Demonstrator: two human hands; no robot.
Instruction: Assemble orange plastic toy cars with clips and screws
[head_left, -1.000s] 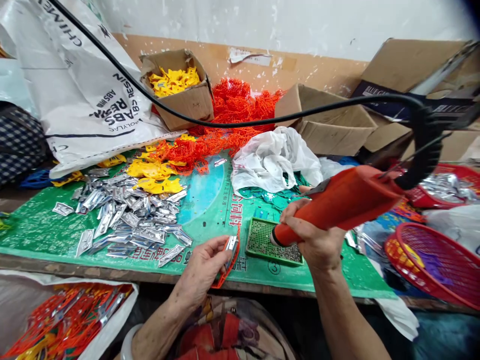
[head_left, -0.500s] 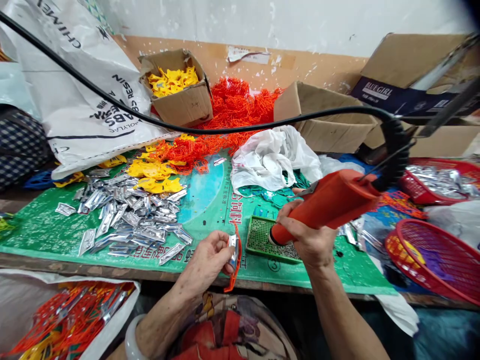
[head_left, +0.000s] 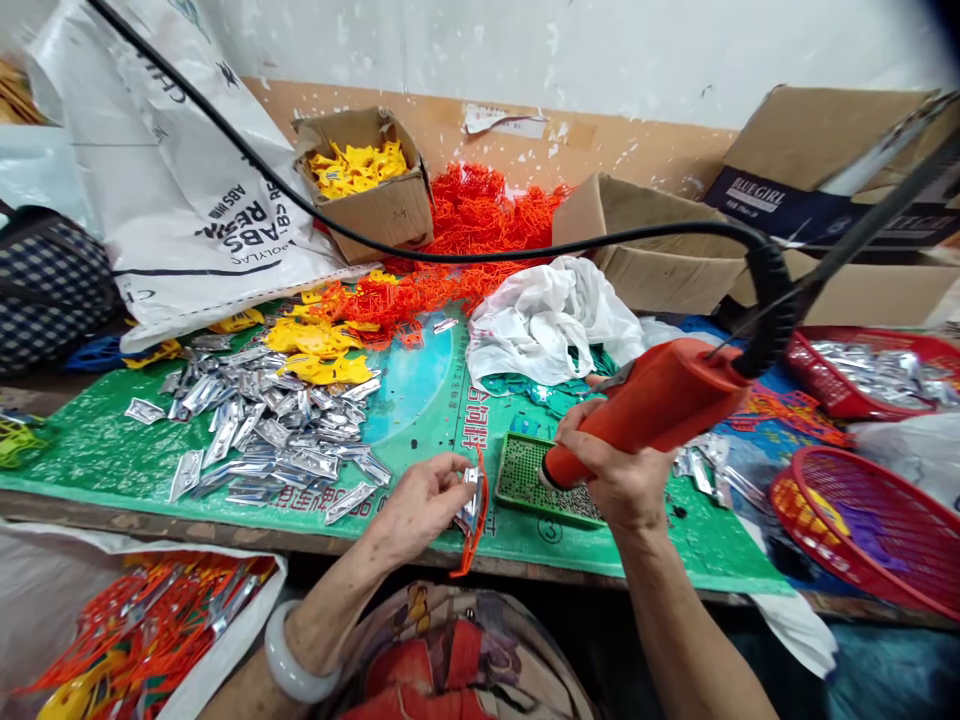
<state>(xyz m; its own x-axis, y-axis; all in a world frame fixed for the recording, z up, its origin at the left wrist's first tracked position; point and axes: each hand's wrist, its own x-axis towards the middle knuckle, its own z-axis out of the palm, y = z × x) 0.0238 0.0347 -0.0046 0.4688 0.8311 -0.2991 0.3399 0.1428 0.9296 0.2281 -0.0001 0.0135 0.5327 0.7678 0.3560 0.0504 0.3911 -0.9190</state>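
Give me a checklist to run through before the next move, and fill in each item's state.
1. Left hand has a hold on the metal piece: ok, pinched between thumb and fingers.
2. Orange part alongside the metal piece: ok; it runs along its right side.
3. Right hand firm on the red tool: ok, wrapped around its body.
4. Small grey pieces in the green tray: ok, some there.
5. A grey piece on the tool's tip: cannot tell.
6. Black cable clear of left hand: ok.
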